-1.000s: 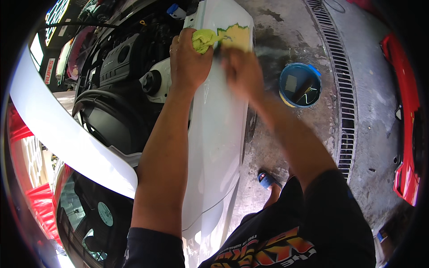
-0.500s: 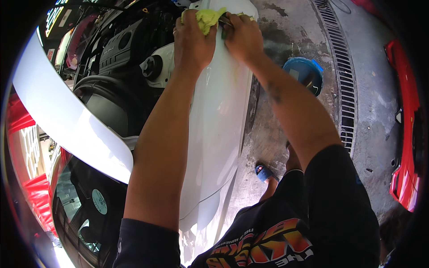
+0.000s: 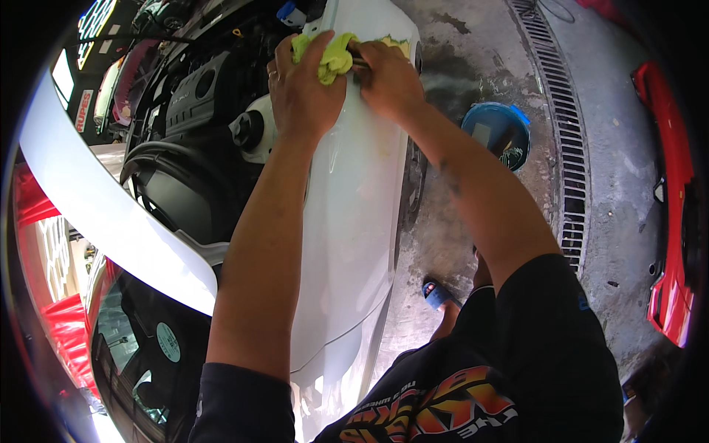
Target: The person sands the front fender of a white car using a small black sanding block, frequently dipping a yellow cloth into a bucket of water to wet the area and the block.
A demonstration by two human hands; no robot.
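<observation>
My left hand [image 3: 306,92] is closed on a crumpled yellow-green cloth [image 3: 337,57], which sticks out between thumb and fingers. It is over the inner edge of the white car fender [image 3: 354,192], next to the engine bay. Just right of it, my right hand [image 3: 390,80] curls its fingers around a thin dark handle [image 3: 360,63]; the rest of that object is hidden. Beyond its knuckles, a pale yellow patch [image 3: 399,43] shows on the fender; I cannot tell whether it is cloth or pad. The two hands are close together.
Left lies the open engine bay [image 3: 196,88], with the raised white hood [image 3: 111,199] nearer me. A blue bucket [image 3: 480,111] with dark contents stands on the floor to the right. Beyond it run a drain grate [image 3: 570,148] and a red car panel [image 3: 670,221].
Both hands have come slightly nearer and to the left along the fender, still close together. The cloth is still in my left hand. The view has shifted a little.
</observation>
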